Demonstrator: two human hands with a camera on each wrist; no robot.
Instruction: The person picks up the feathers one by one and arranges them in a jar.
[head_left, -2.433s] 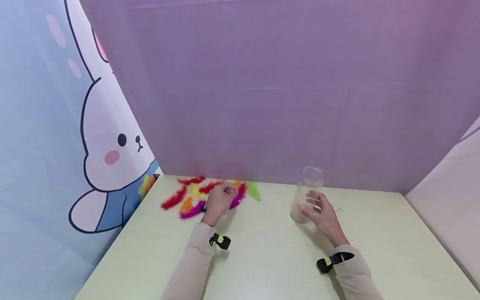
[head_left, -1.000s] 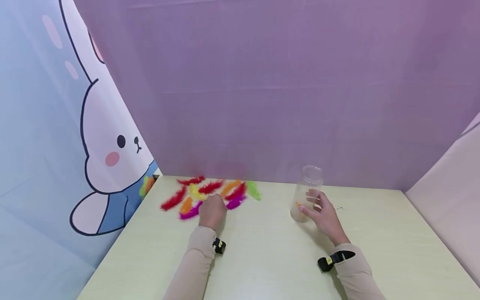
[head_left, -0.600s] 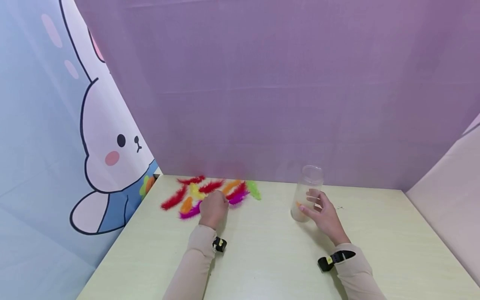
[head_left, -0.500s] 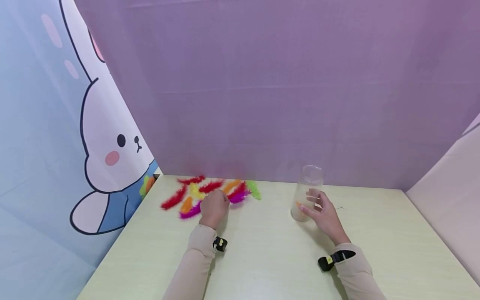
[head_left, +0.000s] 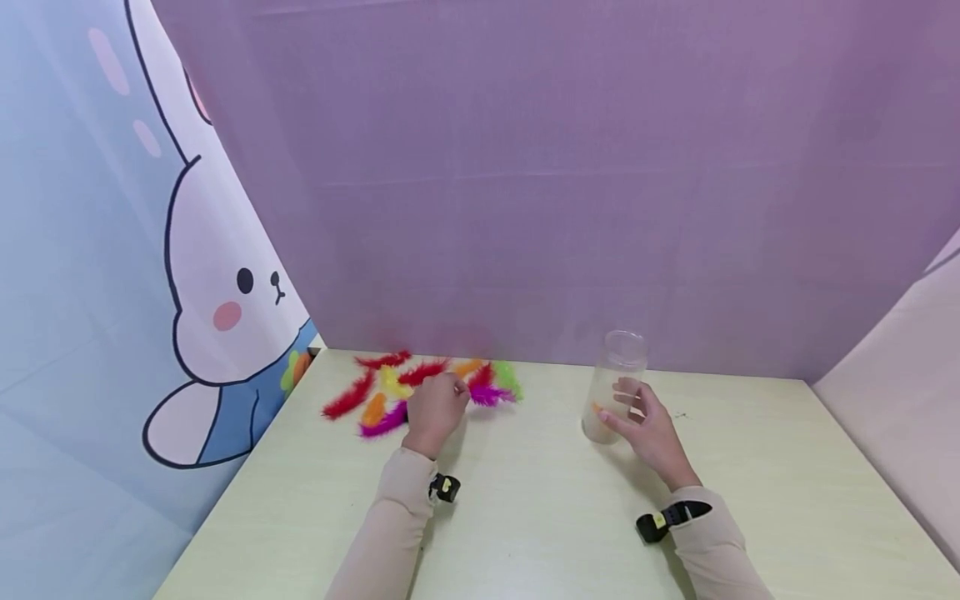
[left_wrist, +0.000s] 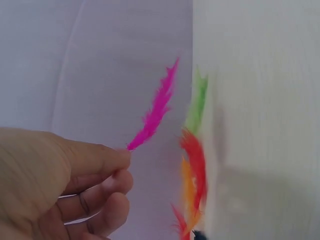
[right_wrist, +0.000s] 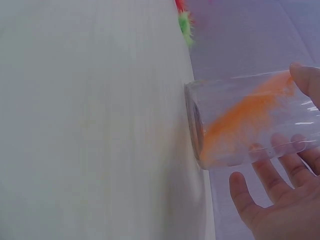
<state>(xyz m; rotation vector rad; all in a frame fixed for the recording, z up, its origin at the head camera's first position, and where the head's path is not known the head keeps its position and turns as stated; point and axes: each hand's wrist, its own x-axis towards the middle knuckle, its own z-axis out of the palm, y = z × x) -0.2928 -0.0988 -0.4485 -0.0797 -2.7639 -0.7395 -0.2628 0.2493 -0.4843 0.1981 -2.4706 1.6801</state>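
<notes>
My left hand [head_left: 437,410] pinches a magenta feather [left_wrist: 157,110] by its quill end between thumb and forefinger, and the plume points away from the fingertips. Other feathers lie on the table about it: a red feather [head_left: 348,395], a yellow feather [head_left: 393,383], a second magenta feather [head_left: 384,420] and a lime green feather [left_wrist: 199,102], among several more. To the right, my right hand [head_left: 651,437] holds a clear jar [head_left: 606,385] standing upright and open at the top, thumb on one side and fingers round the other. An orange feather [right_wrist: 245,117] leans inside the jar.
The pale table [head_left: 525,517] ends at a purple cloth backdrop [head_left: 570,183]. On the left hangs a cloth printed with a rabbit [head_left: 217,333], and a whitish cloth [head_left: 892,392] stands at the right. A small dark mark [head_left: 681,415] shows right of the jar.
The left hand came down onto the feathers, took hold of the magenta feather and has lifted it slightly, up and to the right. The right hand and jar have stayed in place.
</notes>
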